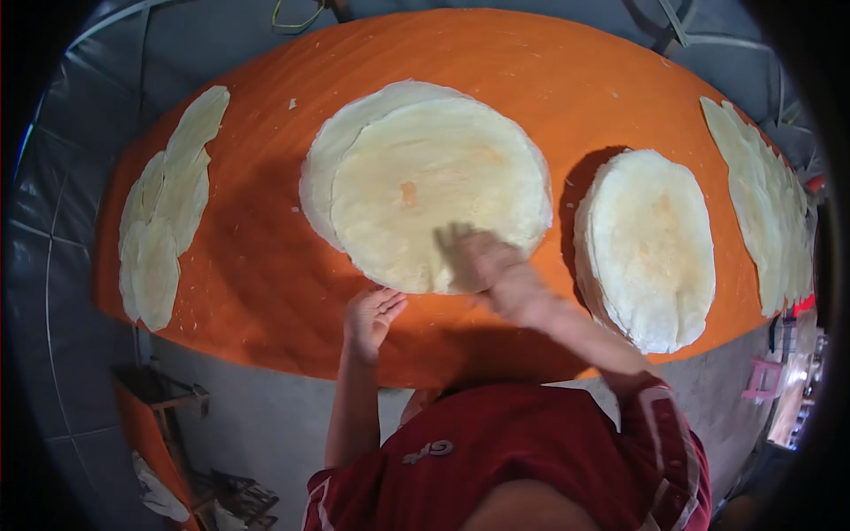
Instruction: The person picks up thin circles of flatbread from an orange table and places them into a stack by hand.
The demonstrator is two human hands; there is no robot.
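Two large, round, thin flatbread sheets (434,186) lie overlapping at the middle of the orange table, the upper one pale with a small brownish patch. My left hand (376,314) rests at their near edge, palm partly upward. Its fingers are loosely bent and a little apart, with the tips at the rim of the sheets. Over the near right part of the top sheet is my right hand (490,258), smeared by motion. Whether it presses on the sheet or hovers just above it, I cannot tell.
To the right stands a thick stack of similar round sheets (651,248). More thin sheets overlap along the table's left end (168,212) and right end (760,208). The orange tabletop (266,292) has white flecks. A pink stool (761,379) stands on the floor at right.
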